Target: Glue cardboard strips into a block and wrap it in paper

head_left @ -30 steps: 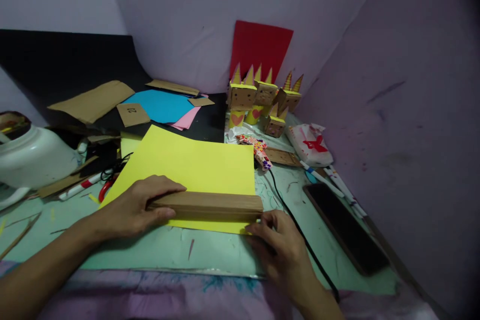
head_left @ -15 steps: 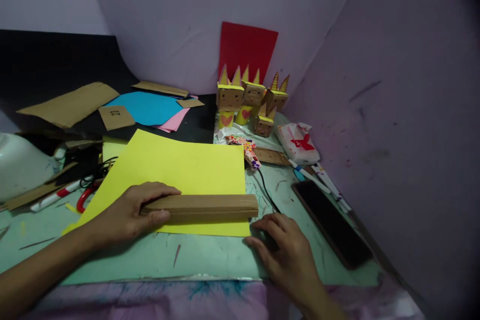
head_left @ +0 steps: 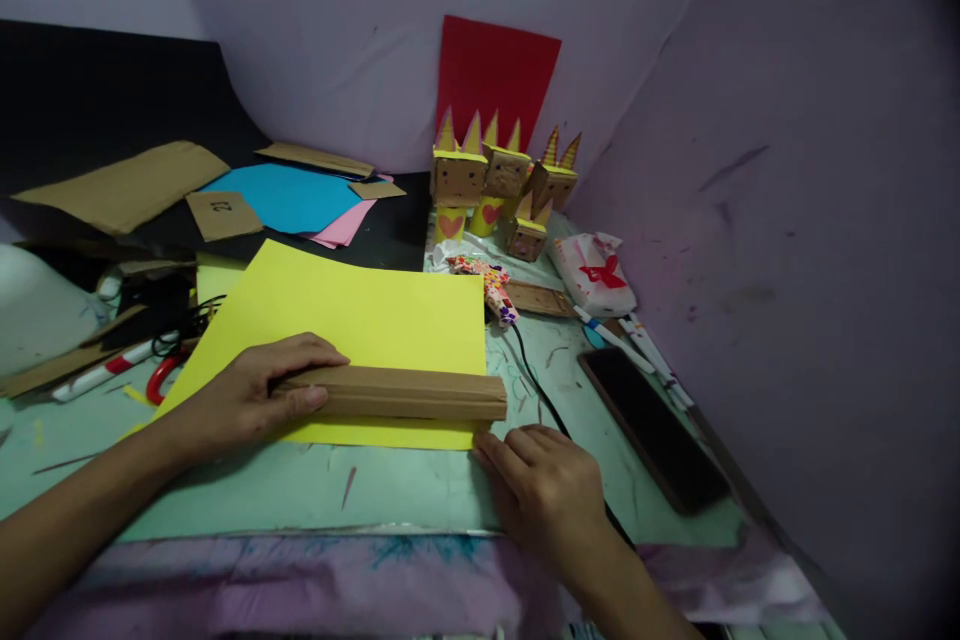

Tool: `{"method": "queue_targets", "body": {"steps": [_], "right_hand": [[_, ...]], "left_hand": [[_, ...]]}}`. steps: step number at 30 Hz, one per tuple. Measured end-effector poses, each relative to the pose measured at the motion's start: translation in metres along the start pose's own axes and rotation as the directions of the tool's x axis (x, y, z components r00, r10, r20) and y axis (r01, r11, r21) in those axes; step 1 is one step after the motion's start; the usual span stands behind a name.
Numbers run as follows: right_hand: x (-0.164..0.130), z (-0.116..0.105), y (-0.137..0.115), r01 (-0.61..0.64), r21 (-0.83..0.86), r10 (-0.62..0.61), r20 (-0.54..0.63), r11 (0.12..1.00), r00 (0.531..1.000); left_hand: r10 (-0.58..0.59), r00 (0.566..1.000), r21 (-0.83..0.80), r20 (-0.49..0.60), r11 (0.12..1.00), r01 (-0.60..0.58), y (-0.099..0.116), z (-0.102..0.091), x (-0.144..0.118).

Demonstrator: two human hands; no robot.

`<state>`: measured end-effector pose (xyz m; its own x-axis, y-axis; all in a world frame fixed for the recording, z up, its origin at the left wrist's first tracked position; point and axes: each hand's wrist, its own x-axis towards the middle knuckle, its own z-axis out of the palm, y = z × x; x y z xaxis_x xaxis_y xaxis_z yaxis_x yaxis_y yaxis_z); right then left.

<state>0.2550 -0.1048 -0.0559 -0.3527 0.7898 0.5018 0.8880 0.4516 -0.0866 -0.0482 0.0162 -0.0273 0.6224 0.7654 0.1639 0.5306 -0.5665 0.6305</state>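
Head view: cardboard block (head_left: 397, 393) lies left-right.

Pale lilac walls (head_left: 360, 30) close in the corner, the right-hand one (head_left: 787, 220) smudged with dark streaks and marks. A black sheet (head_left: 97, 90) curves up against the left wall and runs out under the coloured papers, while a red sheet (head_left: 495, 70) leans upright in the corner itself. The desk (head_left: 420, 490) wears a pale green mat scored with cuts and scraps, its near edge showing a stained purple cloth (head_left: 337, 580); the light is dim and even, falling off to shadow at the far right.
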Motion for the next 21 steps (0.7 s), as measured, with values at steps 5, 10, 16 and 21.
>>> {"method": "queue_targets", "body": {"steps": [5,10,16,21], "right_hand": [[-0.003,0.001,0.001,0.022,-0.038,-0.024,-0.059,0.999,0.998],[-0.012,-0.004,0.003,-0.037,-0.021,0.034,-0.138,0.999,0.99],[-0.015,-0.009,0.001,-0.107,0.063,0.115,-0.147,0.992,0.982],[-0.018,-0.01,-0.001,-0.157,0.125,0.174,-0.138,0.98,0.975]], "left_hand": [[-0.02,1.0,-0.022,-0.02,1.0,0.02,0.002,0.0,-0.002],[-0.024,0.998,-0.007,0.049,1.0,0.025,0.016,0.003,-0.005],[-0.093,0.994,-0.069,0.058,0.993,0.097,0.025,0.007,-0.006],[-0.069,0.997,0.026,0.042,0.997,0.068,0.022,0.008,-0.011]]}}
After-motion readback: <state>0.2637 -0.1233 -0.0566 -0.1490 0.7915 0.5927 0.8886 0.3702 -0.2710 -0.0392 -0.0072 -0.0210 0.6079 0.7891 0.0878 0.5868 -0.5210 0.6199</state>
